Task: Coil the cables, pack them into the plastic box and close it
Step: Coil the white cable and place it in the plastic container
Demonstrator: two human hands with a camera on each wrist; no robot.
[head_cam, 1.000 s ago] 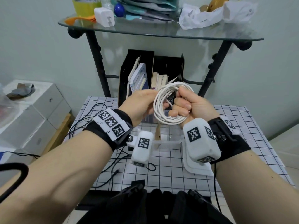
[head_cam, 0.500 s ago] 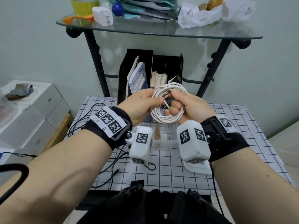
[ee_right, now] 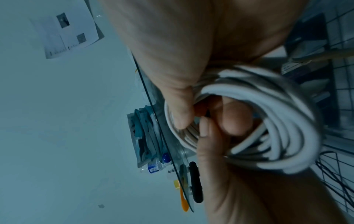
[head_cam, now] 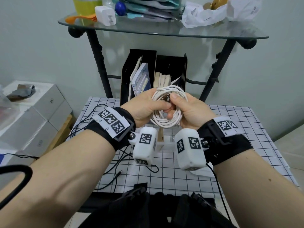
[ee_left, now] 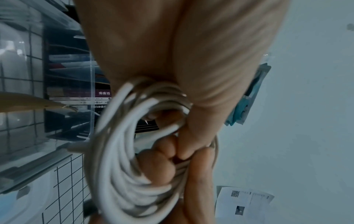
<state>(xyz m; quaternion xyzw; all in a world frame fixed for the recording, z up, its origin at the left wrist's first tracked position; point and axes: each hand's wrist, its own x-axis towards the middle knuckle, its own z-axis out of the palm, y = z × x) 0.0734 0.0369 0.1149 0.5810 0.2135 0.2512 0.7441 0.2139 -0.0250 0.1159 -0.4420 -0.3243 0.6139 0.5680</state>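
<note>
Grid-patterned tabletop [head_cam: 230,129] below, grey-green wall behind, and the white cable [head_cam: 166,122] is held in mid-air above it as a tight multi-loop coil. Versus a second ago the coil is smaller and rounder, both hands have closed in toward each other, and no loose tail hangs out, so coiling of this cable reads as basically done. Left hand [head_cam: 144,109] grip is clamped on the coil's left side, thumb across the strands; left wrist view shows fingers poked through the loop. Right hand [head_cam: 189,111] grip is also clamped on the coil, thumb and fingertips pinching near the top, probably tucking the end; the connector itself isn't visible. Clear plastic box [head_cam: 164,143] sits on the tabletop directly under the wrists, mostly hidden by the wrist cameras; can't tell what's inside. White flat piece [head_cam: 204,171] beside it looks like the lid, so the box is likely open. Black cable [head_cam: 98,122] lies loose on the tabletop's left side, uncoiled. Next is probably dropping the coil in; risk is it springing open on release.
</note>
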